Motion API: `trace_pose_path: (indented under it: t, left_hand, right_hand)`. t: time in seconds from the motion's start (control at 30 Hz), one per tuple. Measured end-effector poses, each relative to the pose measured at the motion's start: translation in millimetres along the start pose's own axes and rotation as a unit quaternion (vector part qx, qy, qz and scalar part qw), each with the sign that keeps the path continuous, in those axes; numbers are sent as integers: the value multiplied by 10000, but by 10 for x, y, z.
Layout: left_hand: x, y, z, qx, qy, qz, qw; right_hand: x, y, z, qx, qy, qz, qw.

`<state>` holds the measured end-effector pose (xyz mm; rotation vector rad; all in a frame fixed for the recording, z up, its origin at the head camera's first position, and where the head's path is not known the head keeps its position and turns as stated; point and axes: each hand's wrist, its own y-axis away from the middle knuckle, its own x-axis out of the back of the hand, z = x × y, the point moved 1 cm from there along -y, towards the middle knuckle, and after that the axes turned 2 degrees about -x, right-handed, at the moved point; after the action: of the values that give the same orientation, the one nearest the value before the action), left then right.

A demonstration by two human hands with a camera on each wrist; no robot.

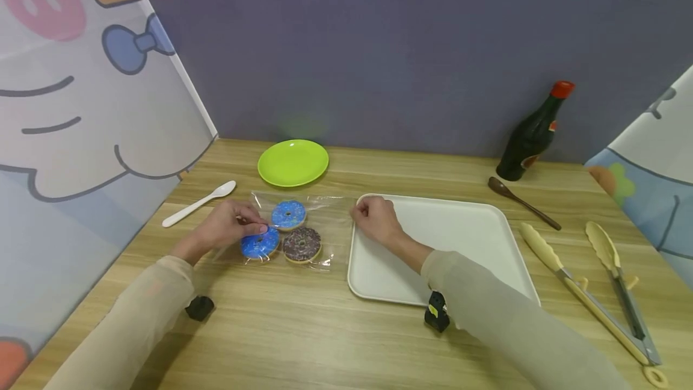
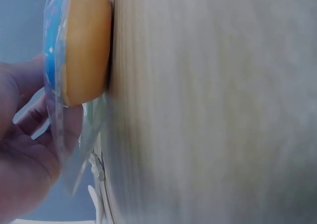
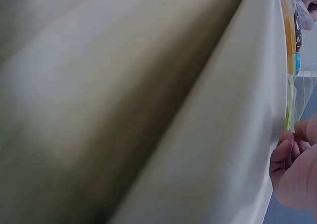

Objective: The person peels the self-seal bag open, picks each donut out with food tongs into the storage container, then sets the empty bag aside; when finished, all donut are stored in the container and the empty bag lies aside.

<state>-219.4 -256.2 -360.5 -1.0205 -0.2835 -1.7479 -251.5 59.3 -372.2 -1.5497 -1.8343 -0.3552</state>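
Note:
A clear plastic bag (image 1: 334, 236) lies on the wooden table with toy doughnuts inside. Two are blue-topped: the back doughnut (image 1: 295, 215) and the front-left doughnut (image 1: 261, 247). Beside them is a brown doughnut (image 1: 303, 244) with sprinkles. My left hand (image 1: 231, 225) grips the bag's left side, its thumb on the front-left doughnut; the left wrist view shows this doughnut's tan side (image 2: 88, 45) under the film. At the bag's right edge, my right hand (image 1: 377, 219) pinches the film between thumb and curled fingers, above the left rim of a white tray (image 1: 465, 227).
A green plate (image 1: 293, 163) sits behind the bag, and a white spoon (image 1: 199, 203) lies to the left. Right of the tray are a brown spoon (image 1: 522, 200) and tongs (image 1: 595, 294). A dark bottle (image 1: 533, 134) stands near the back wall.

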Motion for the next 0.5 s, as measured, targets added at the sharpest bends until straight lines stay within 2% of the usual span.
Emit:
trace_pose_path:
  t: [0.13, 0.3, 0.5]
  left_hand:
    - [-2, 23, 17, 136, 117, 61, 9998]
    - [7, 30, 26, 325, 233, 59, 9992]
    - [-11, 29, -19, 333, 251, 108, 9991]
  right_hand:
    - [20, 36, 23, 292, 135, 70, 9995]
    - [64, 121, 12, 1106, 273, 117, 9934]
    - [56, 236, -51, 2072, 561, -460, 9756]
